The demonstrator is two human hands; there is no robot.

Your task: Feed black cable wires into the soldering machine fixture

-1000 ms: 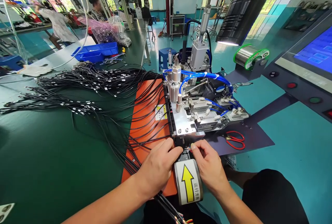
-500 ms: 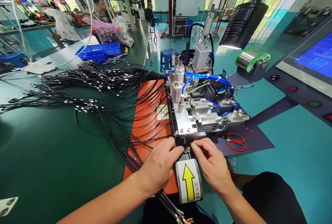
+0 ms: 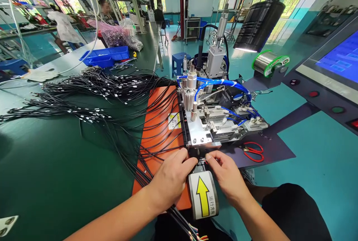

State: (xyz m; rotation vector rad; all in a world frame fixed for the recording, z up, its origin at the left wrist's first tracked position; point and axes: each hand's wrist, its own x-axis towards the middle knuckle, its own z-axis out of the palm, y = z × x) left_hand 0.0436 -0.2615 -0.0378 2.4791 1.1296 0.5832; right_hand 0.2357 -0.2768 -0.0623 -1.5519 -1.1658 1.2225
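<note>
A green workbench (image 3: 69,166) stands left of the machine (image 3: 200,135). Nearest, below the machine, a bundle of black cables (image 3: 181,219) ends in bared, coloured wires, apparently still to be handled. At the machine's near edge, the right hand (image 3: 228,176) pinches fine wires (image 3: 206,161), thumb against finger; the left hand (image 3: 171,177) is curled just beside, its hold hidden. Whether these wires are seated cannot be told. Farther along, separate cables (image 3: 165,152), thin and dark, curve across an orange board (image 3: 184,202) to the machine's left side, seemingly already placed.
</note>
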